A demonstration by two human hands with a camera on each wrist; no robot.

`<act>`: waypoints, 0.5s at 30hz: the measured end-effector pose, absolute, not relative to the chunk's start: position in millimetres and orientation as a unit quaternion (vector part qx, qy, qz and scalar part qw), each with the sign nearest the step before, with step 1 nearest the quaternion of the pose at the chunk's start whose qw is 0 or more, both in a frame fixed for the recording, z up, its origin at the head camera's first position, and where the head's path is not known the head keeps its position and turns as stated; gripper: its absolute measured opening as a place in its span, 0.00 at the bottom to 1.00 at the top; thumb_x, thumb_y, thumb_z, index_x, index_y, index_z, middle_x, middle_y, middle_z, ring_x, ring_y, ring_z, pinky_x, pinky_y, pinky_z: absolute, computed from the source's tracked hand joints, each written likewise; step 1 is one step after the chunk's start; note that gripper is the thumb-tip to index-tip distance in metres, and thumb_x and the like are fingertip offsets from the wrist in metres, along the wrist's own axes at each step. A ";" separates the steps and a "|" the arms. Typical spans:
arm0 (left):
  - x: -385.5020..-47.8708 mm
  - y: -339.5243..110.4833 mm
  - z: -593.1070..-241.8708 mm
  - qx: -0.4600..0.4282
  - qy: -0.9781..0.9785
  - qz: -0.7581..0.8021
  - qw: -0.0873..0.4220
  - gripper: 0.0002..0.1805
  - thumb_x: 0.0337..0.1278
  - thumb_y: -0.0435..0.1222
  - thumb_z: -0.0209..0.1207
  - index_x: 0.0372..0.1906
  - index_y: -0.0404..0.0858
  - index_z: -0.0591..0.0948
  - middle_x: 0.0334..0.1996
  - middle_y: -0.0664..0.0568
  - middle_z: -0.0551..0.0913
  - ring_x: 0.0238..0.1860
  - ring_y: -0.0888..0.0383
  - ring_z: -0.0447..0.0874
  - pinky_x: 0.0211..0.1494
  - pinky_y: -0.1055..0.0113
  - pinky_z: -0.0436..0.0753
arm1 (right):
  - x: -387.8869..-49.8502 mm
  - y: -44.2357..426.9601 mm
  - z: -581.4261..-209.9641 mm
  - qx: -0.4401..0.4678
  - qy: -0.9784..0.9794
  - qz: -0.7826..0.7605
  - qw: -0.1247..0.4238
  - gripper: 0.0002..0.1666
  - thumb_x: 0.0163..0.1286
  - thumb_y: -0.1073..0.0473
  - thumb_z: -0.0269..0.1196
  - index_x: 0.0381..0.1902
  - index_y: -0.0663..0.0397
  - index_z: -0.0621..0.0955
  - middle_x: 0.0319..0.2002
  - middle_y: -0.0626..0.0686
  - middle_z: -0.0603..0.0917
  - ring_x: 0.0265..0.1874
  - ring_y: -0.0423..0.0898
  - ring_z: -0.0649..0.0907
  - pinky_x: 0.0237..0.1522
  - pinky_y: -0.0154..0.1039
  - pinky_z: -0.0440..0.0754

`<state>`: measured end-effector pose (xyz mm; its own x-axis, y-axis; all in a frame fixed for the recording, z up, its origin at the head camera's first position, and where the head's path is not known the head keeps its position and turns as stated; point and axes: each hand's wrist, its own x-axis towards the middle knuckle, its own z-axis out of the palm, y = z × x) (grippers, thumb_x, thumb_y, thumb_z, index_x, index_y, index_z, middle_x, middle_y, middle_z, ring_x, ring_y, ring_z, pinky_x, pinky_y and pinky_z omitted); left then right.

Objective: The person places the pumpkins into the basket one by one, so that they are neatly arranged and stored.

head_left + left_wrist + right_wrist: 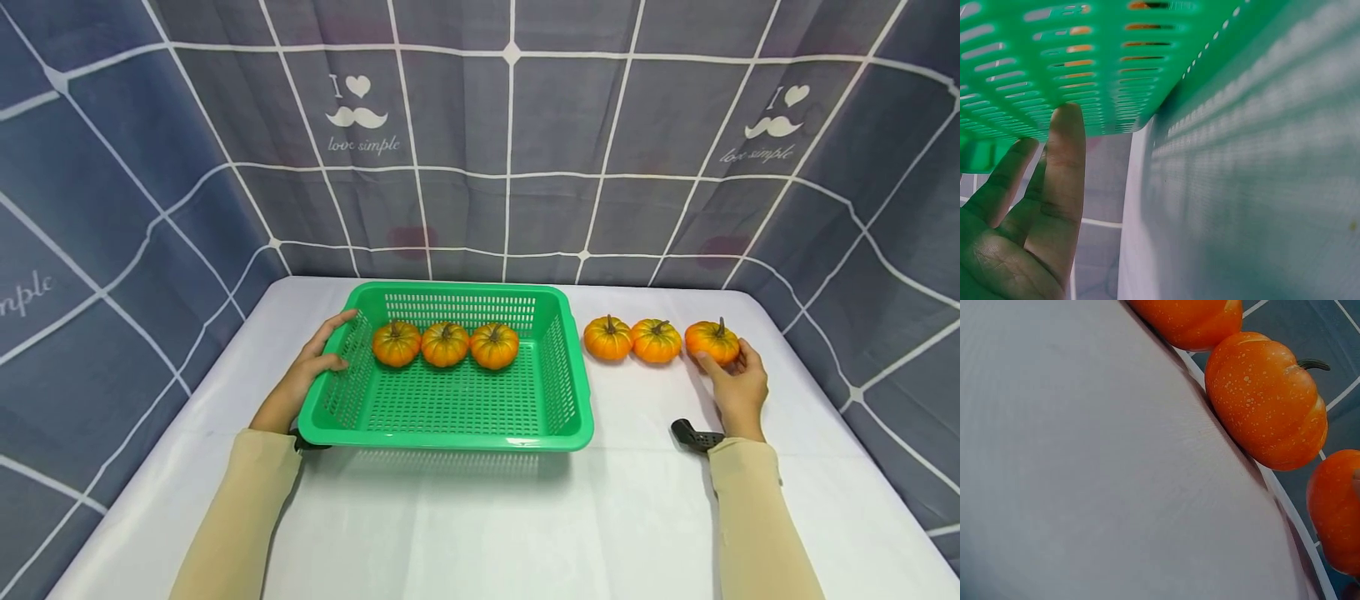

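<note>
My left hand (303,372) holds the left side of a green plastic basket (450,440), its thumb over the rim. In the left wrist view, straight fingers (1065,169) touch the slotted outer wall. Inside the basket, three small orange pumpkins (446,345) sit in a row toward the back. To the right, my right hand (738,393) grips another pumpkin (708,340) between thumb and fingers, at the right end of a row on the table. This pumpkin (1335,515) is partly cut off in the right wrist view.
Two more pumpkins, a left one (608,337) and a middle one (656,342), stand between the basket and my right hand. A white cloth covers the table (480,525). Dark grid-patterned curtains (465,208) rise behind it and at both sides.
</note>
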<state>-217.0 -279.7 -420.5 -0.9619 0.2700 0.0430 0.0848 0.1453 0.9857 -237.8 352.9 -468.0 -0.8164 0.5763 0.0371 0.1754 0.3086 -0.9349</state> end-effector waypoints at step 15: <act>-218.4 -279.7 -422.0 0.116 0.747 0.651 0.076 0.48 0.60 0.26 0.46 0.88 0.53 0.57 0.81 0.38 0.56 0.52 0.56 0.79 0.48 0.66 0.84 | -234.3 348.3 -446.6 -0.196 -0.800 0.521 0.223 0.49 0.77 0.56 0.67 0.87 0.60 0.58 0.83 0.63 0.63 0.81 0.62 0.66 0.81 0.46 0.60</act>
